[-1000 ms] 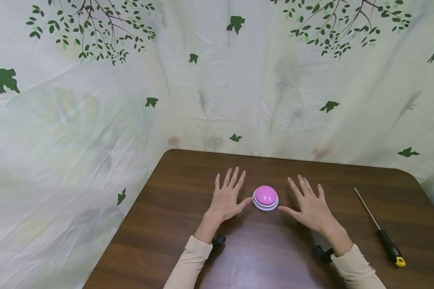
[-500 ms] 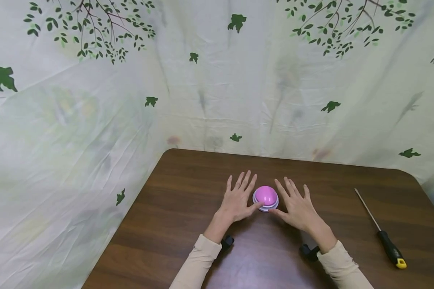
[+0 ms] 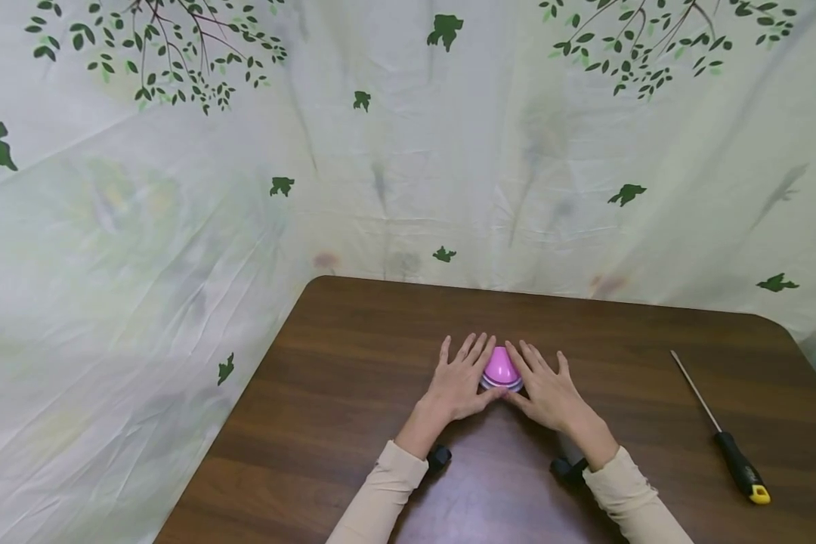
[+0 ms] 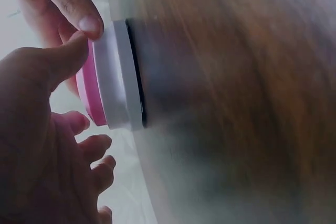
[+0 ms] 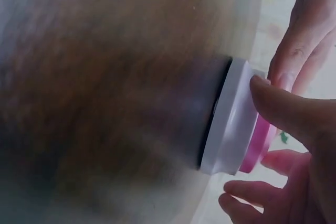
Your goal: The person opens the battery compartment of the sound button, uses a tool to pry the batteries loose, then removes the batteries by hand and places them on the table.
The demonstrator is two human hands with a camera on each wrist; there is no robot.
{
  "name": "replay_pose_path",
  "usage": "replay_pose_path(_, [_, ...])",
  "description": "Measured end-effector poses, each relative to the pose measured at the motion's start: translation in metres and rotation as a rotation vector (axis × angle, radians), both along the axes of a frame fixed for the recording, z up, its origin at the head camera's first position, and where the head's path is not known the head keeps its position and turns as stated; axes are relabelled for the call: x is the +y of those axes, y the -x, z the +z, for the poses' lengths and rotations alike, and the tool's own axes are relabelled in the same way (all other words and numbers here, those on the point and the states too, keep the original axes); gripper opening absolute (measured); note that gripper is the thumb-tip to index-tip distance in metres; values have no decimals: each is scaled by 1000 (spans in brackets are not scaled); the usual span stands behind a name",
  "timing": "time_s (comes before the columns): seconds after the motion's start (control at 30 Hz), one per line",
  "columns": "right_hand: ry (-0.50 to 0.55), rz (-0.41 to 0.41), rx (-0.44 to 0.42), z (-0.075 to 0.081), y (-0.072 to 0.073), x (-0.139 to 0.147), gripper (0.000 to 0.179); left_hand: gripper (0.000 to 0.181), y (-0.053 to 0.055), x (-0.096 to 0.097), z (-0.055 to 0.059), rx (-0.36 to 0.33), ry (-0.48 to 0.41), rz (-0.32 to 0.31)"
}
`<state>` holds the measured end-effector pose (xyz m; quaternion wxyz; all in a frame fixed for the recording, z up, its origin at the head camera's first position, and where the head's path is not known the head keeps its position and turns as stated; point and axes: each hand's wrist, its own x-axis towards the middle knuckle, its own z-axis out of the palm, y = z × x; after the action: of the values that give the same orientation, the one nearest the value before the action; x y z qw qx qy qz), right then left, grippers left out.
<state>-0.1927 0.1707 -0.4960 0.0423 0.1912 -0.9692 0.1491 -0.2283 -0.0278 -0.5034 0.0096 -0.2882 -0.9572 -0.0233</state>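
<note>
A round push button with a glossy pink dome and a pale white base sits on the table. My left hand lies along its left side and my right hand along its right, with fingers spread, mostly straight and pointing away. Both thumbs meet at the button's front edge. From the left wrist view, the thumb tips are at the pink part just above the white base, whose dark underside faces the tabletop. Seen from the right wrist, the right thumb overlaps the top of the base and the pink rim.
A screwdriver with a black and yellow handle lies on the right of the brown wooden table. Behind and to the left hangs a pale cloth printed with leaves and branches. A dark wrist device shows under the left cuff.
Both hands have moved inward from either side to the push button. Their thumbs now meet in front of it. The button and screwdriver stay in place, while the view shifts slightly.
</note>
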Motion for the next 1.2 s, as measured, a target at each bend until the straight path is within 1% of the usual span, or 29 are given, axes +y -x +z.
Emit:
replay_pose_path(0.17, [3, 11, -2, -2, 0, -2, 77, 82, -1, 2, 1, -21, 4, 6])
replay_pose_path(0.37, [7, 29, 43, -5, 1, -6, 75, 79, -5, 2, 0, -73, -13, 33])
replay_pose_path(0.47, [7, 40, 69, -6, 1, -7, 74, 79, -6, 2, -1, -68, -23, 33])
replay_pose_path(0.63, [21, 41, 80, -7, 1, -6, 71, 77, -6, 1, -1, -46, -19, 14])
replay_pose_path(0.77, [16, 44, 92, -8, 1, -5, 70, 76, -6, 1, -1, -42, -39, 4])
replay_pose_path(0.97, [19, 52, 73, -6, 0, -4, 70, 72, -6, 0, -3, -19, -99, -14])
replay_pose_path(1.2, [108, 71, 84, 1, 1, 1, 65, 67, -4, -4, -4, -19, -220, -41])
